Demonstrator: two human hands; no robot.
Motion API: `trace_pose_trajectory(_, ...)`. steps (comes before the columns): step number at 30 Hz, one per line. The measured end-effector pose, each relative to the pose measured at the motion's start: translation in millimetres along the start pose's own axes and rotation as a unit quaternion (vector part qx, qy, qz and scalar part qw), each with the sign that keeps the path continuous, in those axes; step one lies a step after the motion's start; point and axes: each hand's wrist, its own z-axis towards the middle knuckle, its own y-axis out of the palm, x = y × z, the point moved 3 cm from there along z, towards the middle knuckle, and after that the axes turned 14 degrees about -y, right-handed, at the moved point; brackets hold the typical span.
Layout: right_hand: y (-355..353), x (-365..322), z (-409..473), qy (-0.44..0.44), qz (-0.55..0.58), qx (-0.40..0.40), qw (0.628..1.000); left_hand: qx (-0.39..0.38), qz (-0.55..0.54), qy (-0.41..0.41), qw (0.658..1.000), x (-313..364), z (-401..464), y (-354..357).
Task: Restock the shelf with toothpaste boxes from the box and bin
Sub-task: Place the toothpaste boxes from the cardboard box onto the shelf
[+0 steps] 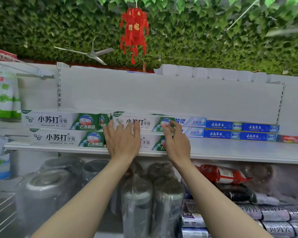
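White-and-green toothpaste boxes lie in two stacks on the white shelf (230,152). The left stack (58,120) sits two high. On the middle stack, my left hand (122,140) presses its spread, straight fingers against the front of the upper box (144,123), covering part of the lower box (145,142). My right hand (177,143) touches the green right end of the same stack with loosely bent fingers. Pale blue boxes (194,122), dark blue boxes (230,129) and a red box (291,139) continue the row to the right. No supply box or bin is in view.
Plastic-wrapped rolls (136,200) and a red pack (222,174) fill the shelf below. Green-and-white tissue packs (2,93) hang at the left. The white back panel (162,97) rises above the toothpaste row. A red lantern (134,31) hangs overhead.
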Motion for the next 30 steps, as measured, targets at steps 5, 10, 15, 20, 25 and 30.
trace_pose_trajectory(5,4.6,1.1,6.5,-0.005,-0.020,-0.019,1.000,-0.018,0.027,-0.003,0.999,2.6,6.0,4.3)
trace_pose_trajectory(10,4.4,1.2,9.8,-0.008,-0.022,-0.034,0.999,-0.031,0.033,-0.011,0.999,3.5,6.1,6.4)
trace_pose_trajectory(15,0.0,-1.0,7.9,0.000,-0.015,-0.010,1.000,-0.019,0.016,-0.022,0.999,2.5,-0.6,-4.4)
trace_pose_trajectory(20,-9.9,-27.3,-3.7,-0.060,0.026,0.093,0.994,-0.015,-0.117,-0.031,0.993,0.9,-16.0,-24.6)
trace_pose_trajectory(25,-5.8,-60.9,-25.5,-0.058,0.105,0.065,0.991,-0.036,-0.265,-0.075,0.961,-13.6,-31.5,-40.9)
trace_pose_trajectory(30,10.0,-79.0,-60.8,-0.043,0.176,0.020,0.983,-0.077,-0.375,-0.176,0.907,-43.5,-59.4,-47.4)
